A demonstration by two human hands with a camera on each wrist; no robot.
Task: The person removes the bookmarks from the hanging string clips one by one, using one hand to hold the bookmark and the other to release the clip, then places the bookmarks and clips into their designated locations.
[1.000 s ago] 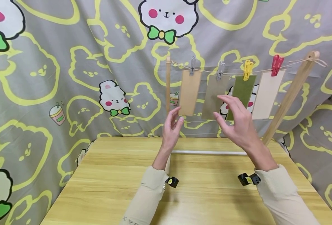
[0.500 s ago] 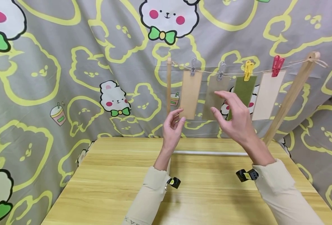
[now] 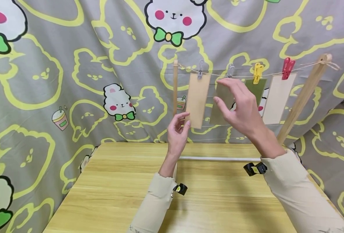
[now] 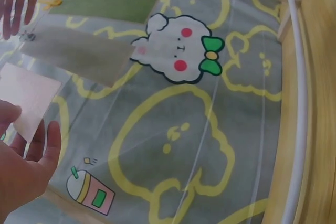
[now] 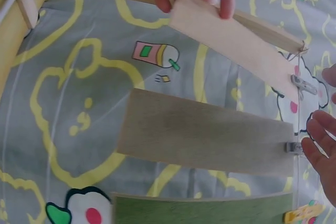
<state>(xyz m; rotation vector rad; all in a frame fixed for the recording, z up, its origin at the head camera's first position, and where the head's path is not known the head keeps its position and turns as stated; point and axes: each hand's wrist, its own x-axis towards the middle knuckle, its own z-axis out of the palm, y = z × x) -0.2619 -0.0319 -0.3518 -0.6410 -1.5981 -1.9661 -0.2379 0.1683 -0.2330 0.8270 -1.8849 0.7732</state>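
A tan card [image 3: 198, 100] hangs from a twine line by a grey clothespin [image 3: 200, 70]. My left hand [image 3: 177, 134] pinches the card near its lower end, thumb on the front and fingers at the side and behind, as the left wrist view shows. The card leans out at that end in the right wrist view. My right hand [image 3: 243, 106] is raised with thumb and fingers spread apart, holding nothing. In the head view it overlaps a grey-brown card [image 3: 218, 110], whose own grey clothespin [image 3: 230, 69] shows just above the fingers.
Further right on the line hang a green card [image 3: 256, 90] under a yellow clothespin [image 3: 258, 73] and a cream card [image 3: 278, 100] under a red clothespin [image 3: 288, 68]. Wooden posts [image 3: 303, 97] hold the twine. A white rod [image 3: 218, 159] lies low across the frame on the wooden table [image 3: 116, 187].
My left hand has taken hold of the tan card, whose lower end has come down and outward. My right hand has risen and moved slightly left, past the grey-brown card.
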